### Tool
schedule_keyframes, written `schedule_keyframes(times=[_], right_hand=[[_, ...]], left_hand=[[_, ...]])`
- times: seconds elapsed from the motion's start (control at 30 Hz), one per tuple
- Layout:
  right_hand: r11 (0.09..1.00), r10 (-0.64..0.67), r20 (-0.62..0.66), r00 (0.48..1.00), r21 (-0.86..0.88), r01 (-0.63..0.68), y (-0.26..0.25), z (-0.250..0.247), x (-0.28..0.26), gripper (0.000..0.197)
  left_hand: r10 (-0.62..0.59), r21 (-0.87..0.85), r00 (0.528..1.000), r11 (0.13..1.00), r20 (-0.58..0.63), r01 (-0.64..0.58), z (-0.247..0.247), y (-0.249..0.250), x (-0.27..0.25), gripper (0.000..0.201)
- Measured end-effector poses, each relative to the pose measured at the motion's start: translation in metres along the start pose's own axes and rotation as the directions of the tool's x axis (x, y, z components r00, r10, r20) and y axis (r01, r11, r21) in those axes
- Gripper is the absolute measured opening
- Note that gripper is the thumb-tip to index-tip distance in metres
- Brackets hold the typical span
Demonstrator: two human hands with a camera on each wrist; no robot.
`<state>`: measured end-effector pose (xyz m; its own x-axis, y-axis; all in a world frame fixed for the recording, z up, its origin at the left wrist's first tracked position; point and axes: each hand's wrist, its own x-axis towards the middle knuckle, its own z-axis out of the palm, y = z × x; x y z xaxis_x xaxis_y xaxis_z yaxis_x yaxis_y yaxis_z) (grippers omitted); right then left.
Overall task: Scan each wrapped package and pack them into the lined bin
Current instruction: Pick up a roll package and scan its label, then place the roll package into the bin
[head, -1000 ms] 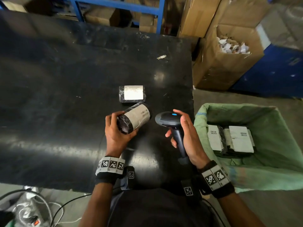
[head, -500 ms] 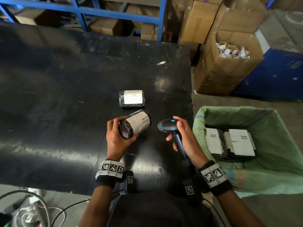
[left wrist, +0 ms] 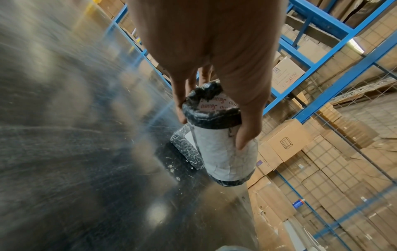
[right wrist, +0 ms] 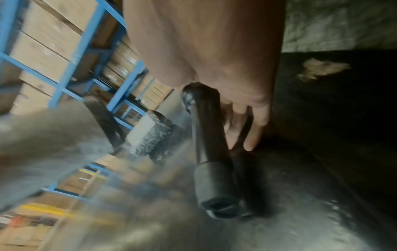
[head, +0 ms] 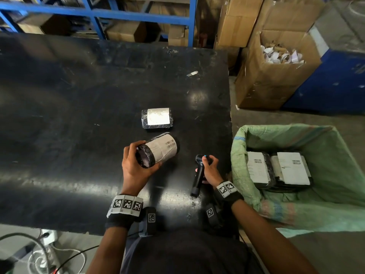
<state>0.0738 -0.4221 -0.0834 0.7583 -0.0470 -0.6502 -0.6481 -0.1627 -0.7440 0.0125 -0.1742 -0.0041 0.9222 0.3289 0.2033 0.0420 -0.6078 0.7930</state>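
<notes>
My left hand (head: 138,165) grips a black-wrapped cylindrical package (head: 158,150) (left wrist: 223,146) by its near end, its white barcode label facing up, just above the black table (head: 79,115). A second wrapped package (head: 157,118) (left wrist: 189,152) (right wrist: 148,134) with a white label lies flat on the table just beyond it. My right hand (head: 209,171) holds a black barcode scanner (head: 199,175) (right wrist: 210,152) by its head, the handle pointing down toward the table near its right edge. The green-lined bin (head: 335,194) on the floor to the right holds two labelled packages (head: 278,169).
An open cardboard box of paper scraps (head: 276,68) stands beyond the bin, beside a blue container (head: 335,84). Blue shelving (head: 138,14) with cartons runs behind the table. A small scrap (head: 192,73) lies on the far table. Cables (head: 39,258) lie on the floor at lower left.
My right hand has lowered the scanner and turned it handle-down, closer to the table's right edge. The cylindrical package in my left hand has barely shifted.
</notes>
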Motion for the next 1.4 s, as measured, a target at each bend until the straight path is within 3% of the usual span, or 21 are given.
schedule_keyframes(times=[0.17,0.23,0.3,0.37,0.5,0.57,0.63,0.83,0.93,1.03,1.13,1.2,1.27,1.4], right_hand=[[0.945,-0.102,-0.158,0.982,-0.323,0.046,-0.001,-0.009,-0.003,0.063],[0.912,-0.207,-0.185,0.961,-0.393,0.121,-0.005,-0.020,-0.013,0.066],[0.907,-0.331,-0.116,0.936,-0.313,0.282,-0.015,-0.031,-0.030,0.060],[0.901,-0.403,0.051,0.914,-0.154,0.406,-0.031,-0.045,-0.054,0.060],[0.813,-0.492,0.337,0.803,-0.152,0.562,-0.059,-0.079,-0.092,0.100],[0.769,-0.528,0.375,0.762,-0.170,0.617,-0.070,-0.092,-0.104,0.109],[0.748,-0.552,0.362,0.751,-0.182,0.638,-0.078,-0.105,-0.112,0.105],[0.739,-0.550,0.288,0.784,-0.269,0.617,-0.080,-0.152,-0.120,0.086],[0.778,-0.511,0.244,0.824,-0.277,0.564,-0.079,-0.188,-0.120,0.084],[0.816,-0.444,0.190,0.876,-0.318,0.483,-0.077,-0.238,-0.115,0.082],[0.864,-0.343,0.109,0.933,-0.353,0.359,-0.075,-0.284,-0.095,0.078],[0.860,-0.306,0.063,0.950,-0.409,0.304,-0.072,-0.304,-0.073,0.078],[0.852,-0.271,0.031,0.962,-0.457,0.255,-0.069,-0.314,-0.045,0.077],[0.821,-0.233,0.062,0.971,-0.523,0.230,-0.062,-0.315,0.011,0.081]], left_hand=[[-0.017,-0.067,0.997,0.998,0.070,0.022,0.001,0.008,0.004,0.083],[-0.044,-0.123,0.989,0.991,0.143,0.062,0.002,0.013,0.006,0.084],[-0.066,-0.206,0.970,0.972,0.233,0.115,0.003,0.023,0.009,0.083],[-0.057,-0.280,0.943,0.947,0.329,0.155,0.006,0.036,0.011,0.080],[0.002,-0.355,0.859,0.911,0.513,0.210,0.014,0.066,0.014,0.079],[0.020,-0.381,0.803,0.887,0.596,0.260,0.020,0.079,0.015,0.079],[0.057,-0.404,0.756,0.870,0.652,0.283,0.027,0.092,0.017,0.079],[0.137,-0.439,0.673,0.846,0.727,0.303,0.061,0.120,0.018,0.076],[0.194,-0.433,0.627,0.866,0.754,0.252,0.091,0.132,0.016,0.070],[0.218,-0.413,0.615,0.890,0.758,0.194,0.133,0.139,0.011,0.068],[0.160,-0.293,0.636,0.950,0.755,0.108,0.183,0.146,0.001,0.077],[0.175,-0.144,0.698,0.984,0.695,-0.104,0.215,0.150,-0.011,0.087],[0.181,0.010,0.731,0.968,0.658,-0.249,0.240,0.152,-0.022,0.085],[0.185,0.136,0.746,0.928,0.640,-0.347,0.261,0.145,-0.038,0.073]])
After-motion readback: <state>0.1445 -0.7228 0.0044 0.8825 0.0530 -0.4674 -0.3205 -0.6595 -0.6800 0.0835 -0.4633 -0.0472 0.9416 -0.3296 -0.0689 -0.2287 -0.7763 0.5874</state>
